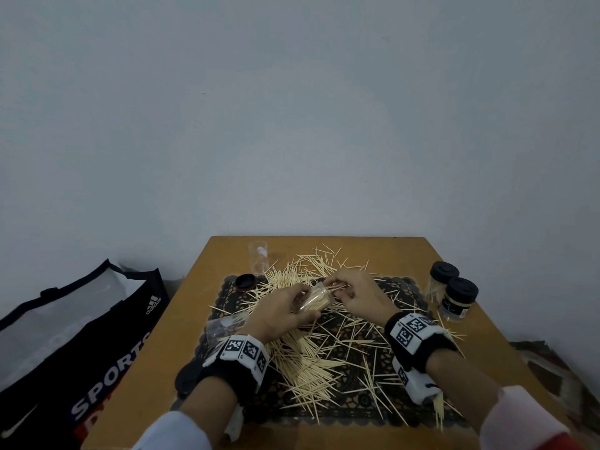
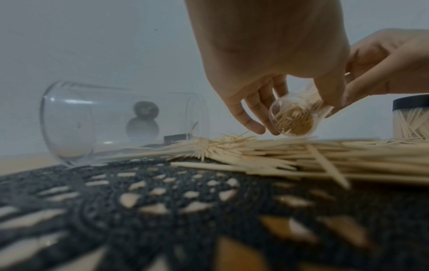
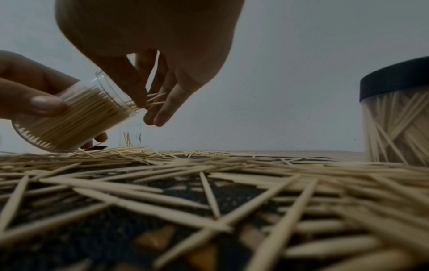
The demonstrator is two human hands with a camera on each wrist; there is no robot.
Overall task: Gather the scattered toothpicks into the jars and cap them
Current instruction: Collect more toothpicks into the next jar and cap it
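Over a black lace mat (image 1: 363, 414) strewn with pale wooden toothpicks (image 1: 308, 362), the left hand (image 1: 279, 313) grips a tilted clear plastic jar (image 1: 316, 298). Left wrist: jar (image 2: 293, 119) nearly full. Right wrist: right hand (image 3: 162, 55) pinches toothpicks at its mouth.

Both forearms reach forward over a table, each wrist wrapped in a black band carrying white blocks with black square markers. The left hand (image 1: 281, 311) is raised just above the surface, palm turned inward, its thumb and curled fingers (image 2: 252, 106) gripping a small clear jar (image 1: 314, 299) tilted on its side. The right hand (image 1: 356, 290) hovers close beside it, knuckles up, with its fingertips (image 3: 160, 114) pointing down and pinching a few toothpicks (image 3: 154, 100) at the jar's mouth. The 2 hands almost touch.
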